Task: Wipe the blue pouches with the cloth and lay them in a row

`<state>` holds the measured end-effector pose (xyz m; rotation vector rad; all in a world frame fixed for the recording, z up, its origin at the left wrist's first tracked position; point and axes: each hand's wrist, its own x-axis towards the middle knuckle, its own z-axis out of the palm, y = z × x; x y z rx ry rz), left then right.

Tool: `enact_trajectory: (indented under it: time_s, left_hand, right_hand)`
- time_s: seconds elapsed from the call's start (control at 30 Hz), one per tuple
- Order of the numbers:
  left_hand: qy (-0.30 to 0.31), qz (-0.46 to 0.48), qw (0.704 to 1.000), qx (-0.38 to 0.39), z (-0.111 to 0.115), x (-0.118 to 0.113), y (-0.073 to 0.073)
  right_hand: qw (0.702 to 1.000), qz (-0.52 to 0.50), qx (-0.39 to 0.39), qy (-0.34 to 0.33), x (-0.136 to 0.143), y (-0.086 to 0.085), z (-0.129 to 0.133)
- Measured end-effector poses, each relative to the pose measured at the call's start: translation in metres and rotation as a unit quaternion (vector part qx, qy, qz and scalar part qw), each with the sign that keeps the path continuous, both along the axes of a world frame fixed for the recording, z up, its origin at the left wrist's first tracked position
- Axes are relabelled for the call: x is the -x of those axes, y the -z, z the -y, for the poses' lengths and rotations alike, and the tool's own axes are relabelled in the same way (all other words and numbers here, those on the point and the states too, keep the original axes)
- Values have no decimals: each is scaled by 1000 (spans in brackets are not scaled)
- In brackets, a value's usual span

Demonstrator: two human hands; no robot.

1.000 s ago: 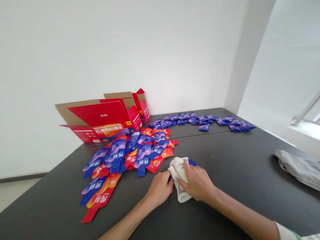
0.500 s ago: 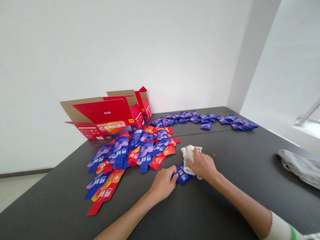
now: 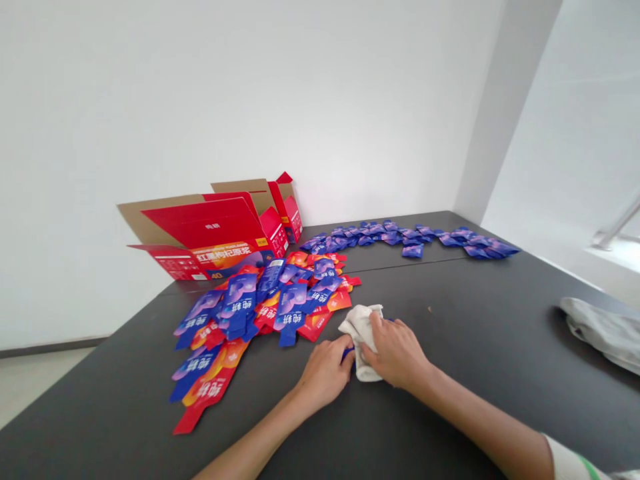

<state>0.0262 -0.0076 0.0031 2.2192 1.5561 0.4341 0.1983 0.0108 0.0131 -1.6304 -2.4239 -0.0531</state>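
My left hand (image 3: 326,371) is closed on the left end of a blue pouch (image 3: 347,357) lying on the dark table. A white cloth (image 3: 361,327) covers most of that pouch. My right hand (image 3: 399,352) grips the cloth and presses it down on the pouch, close beside my left fingers. Left of and beyond my hands spreads a loose heap of flat blue pouches (image 3: 240,301) and red pouches (image 3: 213,385), overlapping each other.
Two opened red cartons (image 3: 220,227) stand at the back left, against the wall. A long row of blue pouches (image 3: 395,235) runs along the table's far edge, with a single blue pouch (image 3: 413,251) in front of it. Grey cloth (image 3: 603,333) lies at the right.
My right hand has slid the white cloth leftward and nearer over the blue pouch, up against my left fingers. The pouch's printed face is now covered. My left hand stays nearly still.
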Motion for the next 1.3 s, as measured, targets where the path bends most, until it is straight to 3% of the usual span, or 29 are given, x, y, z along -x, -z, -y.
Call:
enact_trajectory:
  time_s: [0.17, 0.33, 0.5, 0.67, 0.77, 0.97, 1.07, 1.2, 1.3]
  left_hand:
    - [4, -14, 1000, -2, 1, -1, -2]
    - [0, -16, 1000, 1, 1, 0, -3]
    - [-1, -19, 1000, 3, 0, 1, -1]
    - [-2, -18, 1000, 3, -1, 0, 0]
    - [5, -12, 1000, 9, -2, 0, 0]
    - [4, 22, 1000, 5, -2, 6, 1]
    - [34, 51, 997, -43, -1, 12, 0]
    - [117, 49, 992, -26, -1, 17, -2]
    - [126, 26, 991, -40, -4, 19, 1]
  right_hand:
    - [993, 19, 10, 119, -6, -1, -5]
    - [1000, 16, 1, 4, -6, 1, 2]
    - [994, 39, -14, 103, -11, -3, -4]
    - [1000, 10, -11, -9, -3, -1, 11]
    - [999, 13, 2, 46, -9, -1, 7]
    - [977, 23, 59, 201, -59, -4, -28]
    - [974, 5, 88, 209, -73, -1, -34]
    - [980, -9, 84, 182, -73, 3, -35]
    - [978, -23, 101, 182, -73, 4, -37]
